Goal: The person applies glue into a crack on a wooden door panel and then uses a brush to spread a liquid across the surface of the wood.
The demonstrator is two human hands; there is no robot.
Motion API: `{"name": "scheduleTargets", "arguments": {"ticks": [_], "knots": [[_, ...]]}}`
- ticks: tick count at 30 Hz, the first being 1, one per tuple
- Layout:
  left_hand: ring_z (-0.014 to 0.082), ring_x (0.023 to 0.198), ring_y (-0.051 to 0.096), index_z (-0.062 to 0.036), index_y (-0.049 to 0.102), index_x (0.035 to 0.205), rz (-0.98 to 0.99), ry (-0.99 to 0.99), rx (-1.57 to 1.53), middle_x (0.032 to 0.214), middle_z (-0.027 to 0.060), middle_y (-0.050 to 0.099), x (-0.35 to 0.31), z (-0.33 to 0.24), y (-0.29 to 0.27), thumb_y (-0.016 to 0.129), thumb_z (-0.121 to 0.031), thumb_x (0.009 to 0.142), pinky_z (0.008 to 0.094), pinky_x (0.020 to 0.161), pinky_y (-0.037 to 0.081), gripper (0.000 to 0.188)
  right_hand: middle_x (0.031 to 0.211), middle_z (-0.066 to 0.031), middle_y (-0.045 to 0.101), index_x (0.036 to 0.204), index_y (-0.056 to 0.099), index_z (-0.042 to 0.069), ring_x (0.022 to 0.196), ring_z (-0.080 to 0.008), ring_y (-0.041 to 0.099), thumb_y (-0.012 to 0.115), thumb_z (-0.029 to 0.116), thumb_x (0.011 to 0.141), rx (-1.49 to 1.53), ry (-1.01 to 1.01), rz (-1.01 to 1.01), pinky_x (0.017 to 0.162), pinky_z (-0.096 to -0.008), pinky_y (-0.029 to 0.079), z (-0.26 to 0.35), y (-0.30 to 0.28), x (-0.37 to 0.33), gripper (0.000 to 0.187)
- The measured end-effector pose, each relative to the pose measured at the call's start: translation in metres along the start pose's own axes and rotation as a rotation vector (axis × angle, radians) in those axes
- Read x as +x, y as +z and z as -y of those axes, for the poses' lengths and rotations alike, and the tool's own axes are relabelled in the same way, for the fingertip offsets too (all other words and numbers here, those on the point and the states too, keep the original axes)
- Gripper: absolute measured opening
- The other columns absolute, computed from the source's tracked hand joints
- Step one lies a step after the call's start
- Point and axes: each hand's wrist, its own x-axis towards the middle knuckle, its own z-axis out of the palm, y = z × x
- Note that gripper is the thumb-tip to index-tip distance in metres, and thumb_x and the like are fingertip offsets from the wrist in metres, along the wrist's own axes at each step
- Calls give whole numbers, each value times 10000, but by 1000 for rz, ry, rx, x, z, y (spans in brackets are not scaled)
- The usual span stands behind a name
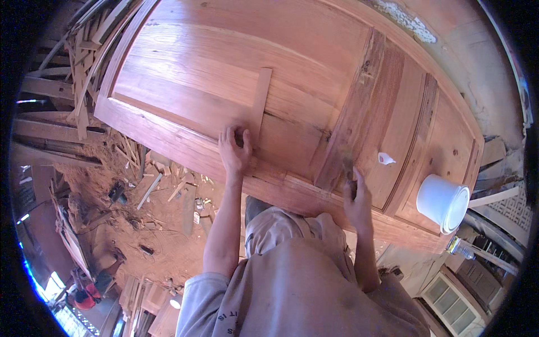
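Observation:
A large reddish-brown panelled wooden door (213, 50) lies flat in front of me. My left hand (234, 153) is at its near frame, fingers and thumb curled round a dark patch I cannot make out. Just beyond that hand, a thin wooden strip (263, 101) lies on the panel. My right hand (358, 202) is closed round the handle of a paintbrush (347, 158), its blurred bristles over the door's middle rail. To the right of the brush, a small white and red piece (386, 159) lies on the door.
A white lidded bucket (441, 202) stands at the door's right end, with a clear bottle (463, 250) below it. Wood scraps (84, 73) are heaped at the left. Sawdust and offcuts cover the floor (129, 213). Another person (87, 297) is at the lower left.

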Motion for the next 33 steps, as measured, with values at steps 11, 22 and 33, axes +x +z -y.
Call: {"name": "scheduleTargets", "arguments": {"ticks": [11, 22, 33], "knots": [[352, 937, 575, -34, 602, 1101, -38, 72, -94, 1014, 164, 605, -10, 5, 4, 676, -151, 884, 456, 850, 457, 258, 1138, -246, 528, 1286, 524, -21, 1081, -421, 532, 639, 181, 908, -252, -93, -317, 943, -479, 443, -63, 26, -26, 444], [394, 1092, 556, 7, 566, 1172, 197, 176, -222, 1156, 197, 595, -46, -70, 13, 674, -115, 859, 478, 943, 452, 353, 1079, -132, 565, 1195, 559, -8, 991, -244, 576, 717, 290, 918, 349, -12, -783, 885, -395, 481, -109, 16, 88, 436], [407, 1408, 342, 65, 379, 1429, 614, 358, 21, 1479, 259, 401, -43, -78, 21, 678, -313, 874, 490, 1173, 264, 735, 921, -41, 632, 1113, 631, 25, 833, -122, 577, 622, 337, 981, 200, 33, -690, 707, -286, 466, -97, 10, 88, 339]]}}
